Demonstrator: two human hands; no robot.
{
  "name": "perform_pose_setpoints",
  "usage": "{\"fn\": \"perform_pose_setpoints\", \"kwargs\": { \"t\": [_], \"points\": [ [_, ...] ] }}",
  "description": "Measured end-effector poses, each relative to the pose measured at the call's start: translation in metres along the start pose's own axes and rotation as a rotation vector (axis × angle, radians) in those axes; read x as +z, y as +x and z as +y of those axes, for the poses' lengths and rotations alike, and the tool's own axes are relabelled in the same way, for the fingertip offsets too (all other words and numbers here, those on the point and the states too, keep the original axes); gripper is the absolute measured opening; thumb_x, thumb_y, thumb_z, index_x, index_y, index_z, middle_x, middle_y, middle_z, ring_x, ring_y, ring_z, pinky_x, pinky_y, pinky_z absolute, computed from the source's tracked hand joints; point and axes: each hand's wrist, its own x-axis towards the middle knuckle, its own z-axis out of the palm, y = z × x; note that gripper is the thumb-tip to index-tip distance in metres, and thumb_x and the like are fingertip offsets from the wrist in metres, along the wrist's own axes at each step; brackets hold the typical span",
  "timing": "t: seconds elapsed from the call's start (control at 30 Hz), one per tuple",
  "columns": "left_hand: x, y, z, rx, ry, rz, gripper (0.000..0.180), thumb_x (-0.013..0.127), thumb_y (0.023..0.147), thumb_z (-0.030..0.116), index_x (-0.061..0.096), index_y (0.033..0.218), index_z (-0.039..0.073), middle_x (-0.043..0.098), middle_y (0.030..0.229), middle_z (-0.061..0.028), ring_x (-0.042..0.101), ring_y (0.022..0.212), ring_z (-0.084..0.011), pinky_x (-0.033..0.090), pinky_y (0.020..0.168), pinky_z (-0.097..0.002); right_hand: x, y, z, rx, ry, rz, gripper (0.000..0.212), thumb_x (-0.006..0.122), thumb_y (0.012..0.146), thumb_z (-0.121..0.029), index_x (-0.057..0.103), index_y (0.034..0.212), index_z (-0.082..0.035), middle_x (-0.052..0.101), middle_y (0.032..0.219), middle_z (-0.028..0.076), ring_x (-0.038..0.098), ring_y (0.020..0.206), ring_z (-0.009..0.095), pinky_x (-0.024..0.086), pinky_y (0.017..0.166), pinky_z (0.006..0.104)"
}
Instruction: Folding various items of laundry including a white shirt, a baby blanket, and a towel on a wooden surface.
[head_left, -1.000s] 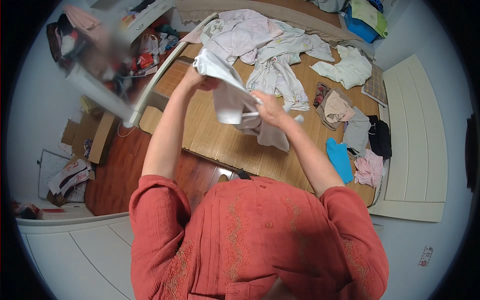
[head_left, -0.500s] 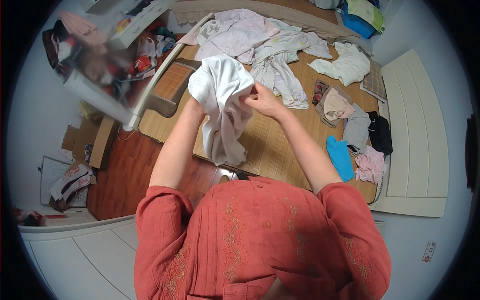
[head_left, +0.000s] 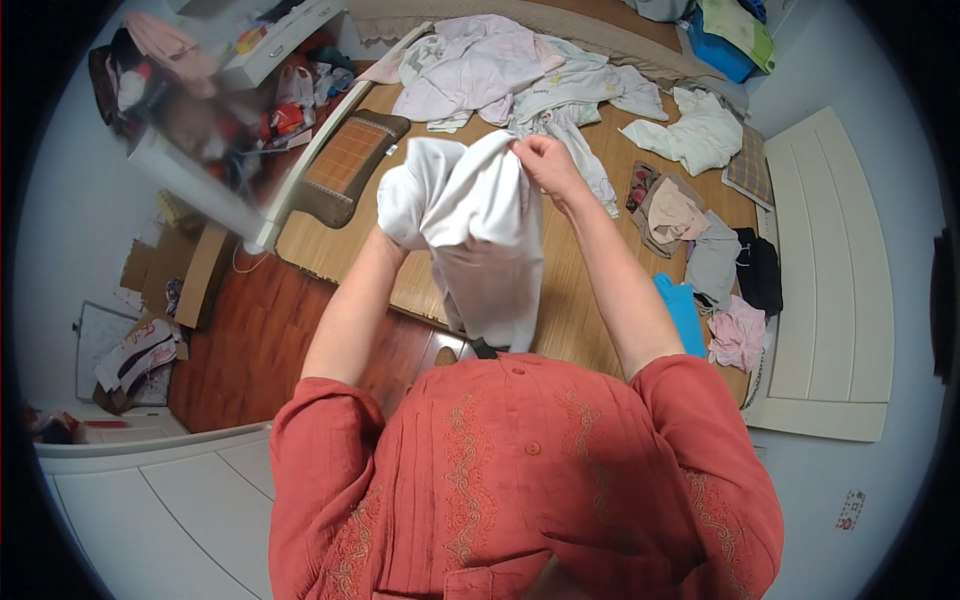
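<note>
A white garment [head_left: 490, 230] hangs in front of me above the bed, its lower part falling loose in folds. My right hand [head_left: 550, 168] pinches its upper right edge between thumb and fingers. My left hand goes up into the cloth at the left side. Only the wrist [head_left: 392, 248] shows there, and the fabric hides the fingers. The kind of garment cannot be made out.
Pale clothes [head_left: 480, 75] lie spread at the bed's far end, with a white garment [head_left: 690, 130] to their right. Folded clothes [head_left: 675, 212], a blue cloth [head_left: 682, 312] and a pink one [head_left: 738, 332] line the right side. A brown woven pillow [head_left: 350, 168] rests at left.
My right hand has risen slightly and moved right, drawing the white garment's edge up and outward. The cloth is spread wider and its hanging part has swung right.
</note>
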Motion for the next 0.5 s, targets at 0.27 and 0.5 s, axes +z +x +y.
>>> {"fn": "perform_pose_setpoints", "kwargs": {
  "t": [0.27, 0.5],
  "points": [
    [0.018, 0.018, 0.015, 0.899, 3.314, -0.042, 0.047, 0.049, 0.068, 0.048, 0.052, 0.099, 0.012, 0.052, 0.102, -0.0086, 0.043, 0.093, -0.0281, 0.030, 0.082, -0.0366, 0.008, -0.055, -0.022, 0.218, 0.151, -0.448, 0.034, 0.052, 0.084, -0.036, 0.060, 0.092, -0.004, 0.059, 0.076, 0.001, 0.055, 0.065, 0.008, 0.047, 0.060, 0.0214],
    [0.023, 0.021, -0.031, 1.572, 4.117, -0.066, 0.058, 0.044, 0.074, 0.052, 0.048, 0.115, 0.010, 0.052, 0.113, -0.0068, 0.038, 0.112, -0.0223, 0.023, 0.096, -0.0361, -0.038, -0.017, -0.030, -0.059, 0.566, 0.177, 0.024, 0.042, 0.090, -0.021, 0.055, 0.086, -0.001, 0.059, 0.076, 0.008, 0.058, 0.062, 0.015, 0.052, 0.054, 0.0300]
  ]
}}
